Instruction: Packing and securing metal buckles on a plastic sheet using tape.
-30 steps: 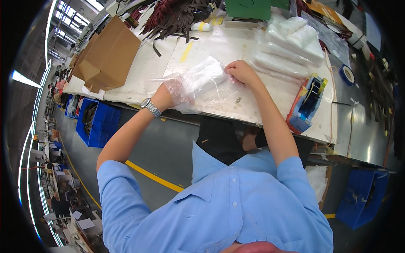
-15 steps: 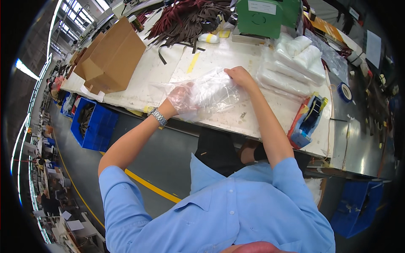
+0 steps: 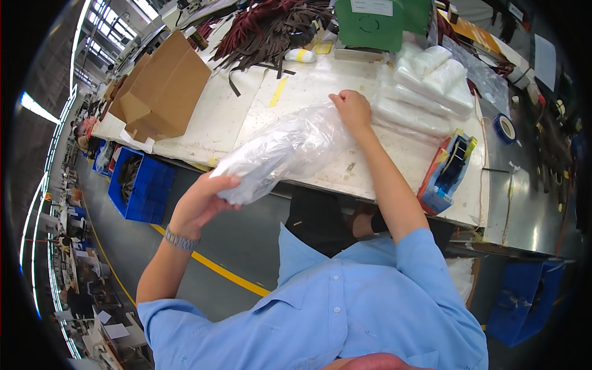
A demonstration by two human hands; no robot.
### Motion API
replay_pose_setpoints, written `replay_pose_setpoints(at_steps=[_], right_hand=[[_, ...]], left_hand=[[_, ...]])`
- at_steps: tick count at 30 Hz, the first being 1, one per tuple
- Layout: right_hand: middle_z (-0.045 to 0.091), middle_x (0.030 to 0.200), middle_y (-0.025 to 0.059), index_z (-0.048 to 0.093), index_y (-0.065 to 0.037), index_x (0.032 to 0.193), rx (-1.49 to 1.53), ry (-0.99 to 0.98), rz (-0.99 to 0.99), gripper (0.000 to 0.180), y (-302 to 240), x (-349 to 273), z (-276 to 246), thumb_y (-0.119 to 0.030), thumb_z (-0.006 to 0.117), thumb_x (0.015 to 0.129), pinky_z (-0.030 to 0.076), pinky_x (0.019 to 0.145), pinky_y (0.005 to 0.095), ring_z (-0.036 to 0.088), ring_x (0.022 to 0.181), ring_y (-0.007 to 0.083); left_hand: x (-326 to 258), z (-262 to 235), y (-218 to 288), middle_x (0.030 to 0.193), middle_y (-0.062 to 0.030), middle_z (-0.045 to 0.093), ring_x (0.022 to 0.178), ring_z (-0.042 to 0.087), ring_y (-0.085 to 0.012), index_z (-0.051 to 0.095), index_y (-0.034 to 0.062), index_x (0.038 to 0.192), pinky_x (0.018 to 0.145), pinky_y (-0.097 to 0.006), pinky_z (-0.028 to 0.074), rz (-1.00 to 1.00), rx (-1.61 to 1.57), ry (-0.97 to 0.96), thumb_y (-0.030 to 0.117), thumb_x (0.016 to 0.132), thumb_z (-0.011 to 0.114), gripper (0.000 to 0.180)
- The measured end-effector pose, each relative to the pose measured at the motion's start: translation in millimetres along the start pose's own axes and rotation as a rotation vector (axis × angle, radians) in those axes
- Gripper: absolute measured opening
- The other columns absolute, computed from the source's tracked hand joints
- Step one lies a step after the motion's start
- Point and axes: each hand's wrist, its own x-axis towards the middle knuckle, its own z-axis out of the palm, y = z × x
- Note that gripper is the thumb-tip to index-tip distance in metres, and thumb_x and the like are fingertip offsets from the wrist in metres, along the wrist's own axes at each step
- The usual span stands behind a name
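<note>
A clear plastic bag (image 3: pixel 290 148) with something pale inside stretches between my two hands. My left hand (image 3: pixel 200 200), with a metal watch on its wrist, grips the bag's near end out past the front edge of the white worktable (image 3: pixel 345 80). My right hand (image 3: pixel 351 110) holds the bag's far end down on the tabletop. The bag slants from the table down to the left.
A stack of filled clear bags (image 3: pixel 425 83) lies right of my right hand. A blue tape dispenser (image 3: pixel 447 172) sits at the table's front right. An open cardboard box (image 3: pixel 163 92), dark red straps (image 3: pixel 271 28) and a green box (image 3: pixel 373 24) are farther back. Blue bins (image 3: pixel 142 185) stand on the floor to the left.
My left hand has pulled the bag's near end back off the table toward me and to the left. My right hand has stayed on the tabletop.
</note>
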Motion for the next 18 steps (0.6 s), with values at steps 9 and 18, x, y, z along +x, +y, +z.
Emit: replay_pose_setpoints(at_steps=[9,18], right_hand=[[0.078,0.091,0.0143,0.079,-0.011,0.09,-0.242,0.09,-0.068,0.034,16.5,6.9,23.9,-0.043,0.072,0.097,0.058,0.078,0.0511,0.075,0.09,0.0365],[0.079,0.095,0.0166,0.08,-0.008,0.096,-0.246,0.032,-0.165,0.03,20.7,-5.6,17.8,-0.036,0.07,0.099,0.06,0.082,0.0487,0.076,0.093,0.0365]], left_hand=[[-143.3,3.0,19.8,0.136,-0.0215,0.067,0.117,0.069,-0.0314,0.05,-0.0101,0.15,0.091,-0.043,0.059,0.268,0.003,0.157,0.018,0.077,0.082,0.085],[-6.0,142.0,140.1,0.139,-0.0231,0.064,0.117,0.068,-0.0359,0.05,-0.0061,0.15,0.084,-0.053,0.057,0.581,-0.038,-0.279,0.012,0.096,0.069,0.06]])
